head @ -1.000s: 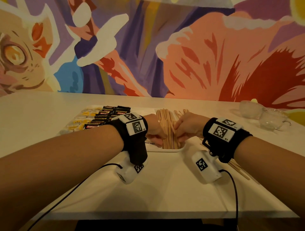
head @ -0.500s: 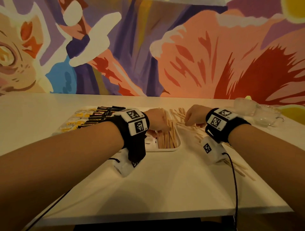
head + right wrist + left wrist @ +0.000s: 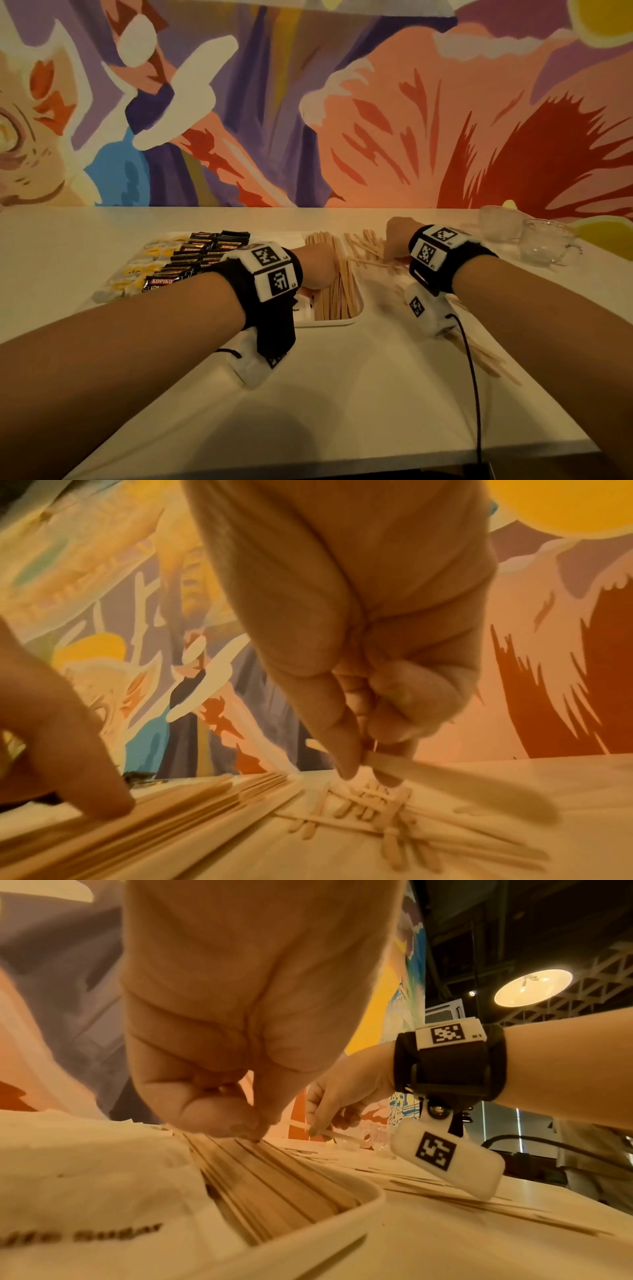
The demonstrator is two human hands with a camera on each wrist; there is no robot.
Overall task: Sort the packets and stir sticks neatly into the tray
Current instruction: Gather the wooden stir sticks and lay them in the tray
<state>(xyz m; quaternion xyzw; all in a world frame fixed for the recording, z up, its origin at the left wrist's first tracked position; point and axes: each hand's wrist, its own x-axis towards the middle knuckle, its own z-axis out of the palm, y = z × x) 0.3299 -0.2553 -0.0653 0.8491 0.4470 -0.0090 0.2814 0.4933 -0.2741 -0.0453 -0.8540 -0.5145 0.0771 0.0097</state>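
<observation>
Now, head view: I see my left hand [image 3: 317, 267] over the right compartment of the white tray [image 3: 358, 310], resting on the packed stir sticks [image 3: 337, 298]; its fingers are hidden from here.
Head view, packets: black coffee packets [image 3: 202, 255] lie in a row beside yellow packets [image 3: 137, 277] in the tray's left part, and a white sugar packet [image 3: 303, 310] shows just left of the sticks.
Head view, right side: my right hand [image 3: 395, 241] is down among the loose sticks [image 3: 366, 245] scattered on the surface [image 3: 342, 394] just right of the tray; more loose sticks trail nearer me under that wrist.
Head view, far right: two clear glass cups [image 3: 534, 240] stand near the painted wall [image 3: 308, 102].
Left wrist view: fingers [image 3: 236, 1123] curled down, tips together, touching the top of the stack in the tray; I cannot tell whether they pinch a stick.
Left wrist view, beyond: my right hand pinches one stick above the surface.
Right wrist view: thumb and fingers [image 3: 342, 750] clamped on a single stir stick [image 3: 445, 777], held over a crisscrossed heap of loose sticks.
Right wrist view, left edge: a left fingertip presses on the aligned sticks.
</observation>
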